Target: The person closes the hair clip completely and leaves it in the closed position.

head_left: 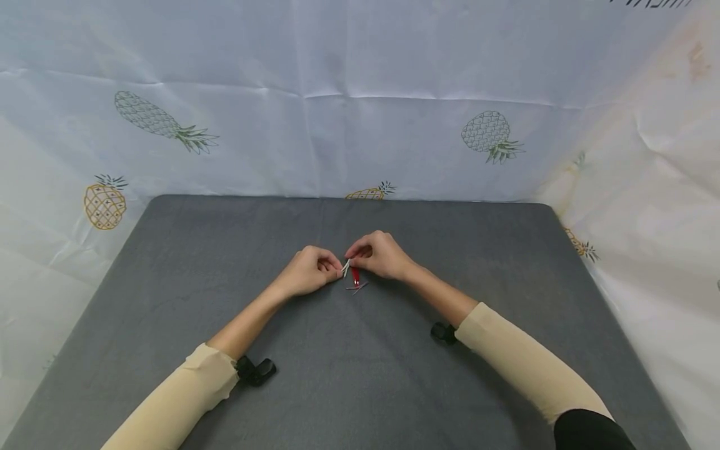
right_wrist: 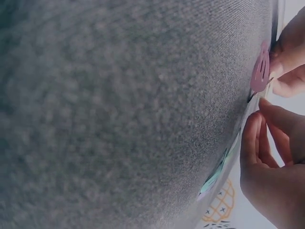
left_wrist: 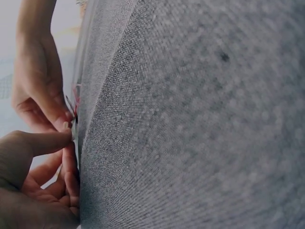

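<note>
In the head view, my left hand and right hand meet over the middle of the table. Between their fingertips is a thin white hair clip, its strips spread in a narrow V. Left thumb and fingers pinch its lower end, while the right thumb and fingers pinch the upper end. Just below the hands lie a red hair clip and thin pinkish clips. The right wrist view shows a pink snap hair clip close to the left fingertips. Fingers hide much of the white clip.
A teal hair clip lies on the cloth near the right hand in the right wrist view. Grey cloth covers the table. Behind its far edge hangs a white curtain printed with pineapples. Black wrist cameras hang by both sleeves.
</note>
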The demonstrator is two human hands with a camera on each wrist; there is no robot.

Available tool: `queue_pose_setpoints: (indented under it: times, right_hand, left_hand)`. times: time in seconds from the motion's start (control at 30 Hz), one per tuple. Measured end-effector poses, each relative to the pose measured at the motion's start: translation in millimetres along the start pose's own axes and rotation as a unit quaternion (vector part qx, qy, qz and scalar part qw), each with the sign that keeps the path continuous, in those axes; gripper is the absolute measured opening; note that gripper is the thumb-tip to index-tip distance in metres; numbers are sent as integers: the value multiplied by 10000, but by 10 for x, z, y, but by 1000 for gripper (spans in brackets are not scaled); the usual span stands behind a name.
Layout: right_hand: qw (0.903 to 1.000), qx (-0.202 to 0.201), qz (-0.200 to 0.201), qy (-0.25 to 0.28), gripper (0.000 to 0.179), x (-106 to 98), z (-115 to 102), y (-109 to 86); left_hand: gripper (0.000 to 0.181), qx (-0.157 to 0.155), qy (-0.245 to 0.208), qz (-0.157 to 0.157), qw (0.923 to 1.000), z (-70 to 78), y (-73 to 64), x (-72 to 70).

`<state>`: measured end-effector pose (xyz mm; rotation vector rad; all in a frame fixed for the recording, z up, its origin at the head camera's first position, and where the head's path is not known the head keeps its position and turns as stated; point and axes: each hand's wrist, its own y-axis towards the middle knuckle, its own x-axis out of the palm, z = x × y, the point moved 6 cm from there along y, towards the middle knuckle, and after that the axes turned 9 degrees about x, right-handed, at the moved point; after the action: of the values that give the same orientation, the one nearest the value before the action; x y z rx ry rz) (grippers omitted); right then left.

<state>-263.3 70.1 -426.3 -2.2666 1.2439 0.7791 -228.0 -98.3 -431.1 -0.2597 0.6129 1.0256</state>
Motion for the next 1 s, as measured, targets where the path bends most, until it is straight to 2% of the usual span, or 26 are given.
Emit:
queue_pose_setpoints:
  times: [0.5, 0.77, 1.0]
  right_hand:
    - [9999, 47, 31, 149, 16, -78, 17, -56]
    - [9996, 124, 103, 236, 9, -143, 8, -94]
    - [9993, 96, 251, 268, 9, -222, -2, -138]
  left_hand:
    - [8, 47, -131, 178, 9997, 39, 23, 0]
    - [9, 95, -145, 244, 9996, 52, 57, 3]
    - [10, -37, -257, 260, 9993, 102, 87, -12]
